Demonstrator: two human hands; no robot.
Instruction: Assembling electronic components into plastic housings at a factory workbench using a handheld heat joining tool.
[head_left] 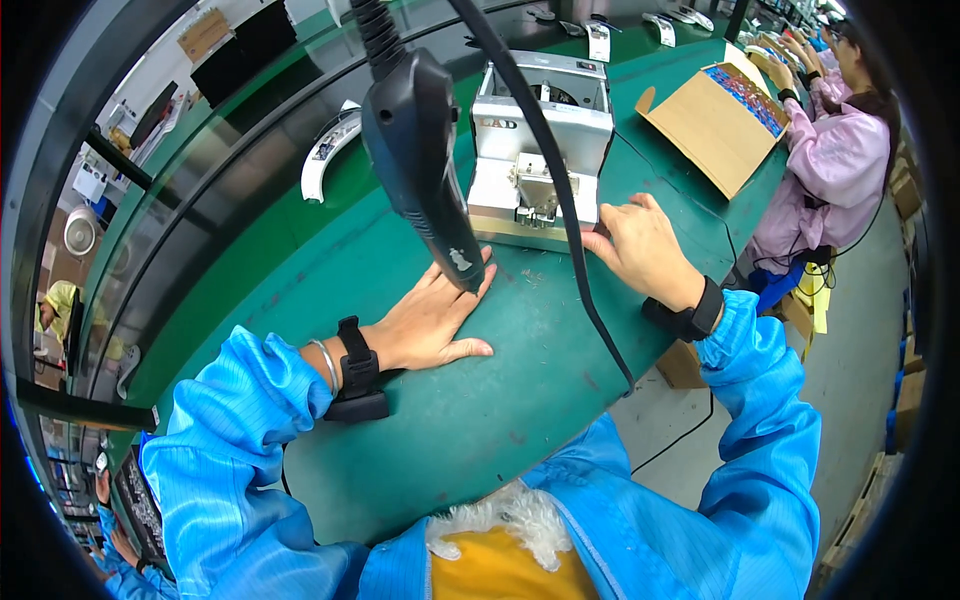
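Note:
My left hand (432,318) lies flat on the green tabletop (420,440), fingers stretched out and thumb apart, holding nothing. Just over its fingertips hangs a black corded hand tool (420,160), its lower end hiding part of the fingers. Ahead of me stands a silver metal bench machine (545,130) with a small metal fixture (535,188) on its front. At the front right corner of this machine my right hand (648,245) is closed, thumb and fingers bent around the edge. Some of its fingertips are hidden. Tiny thin scraps lie before the machine.
A black cable (545,140) hangs across the machine down to the table edge. An open cardboard box (715,130) with blue and red items sits at the right, by a person in pink (835,165). Curved white parts (330,150) lie on the green belt beyond.

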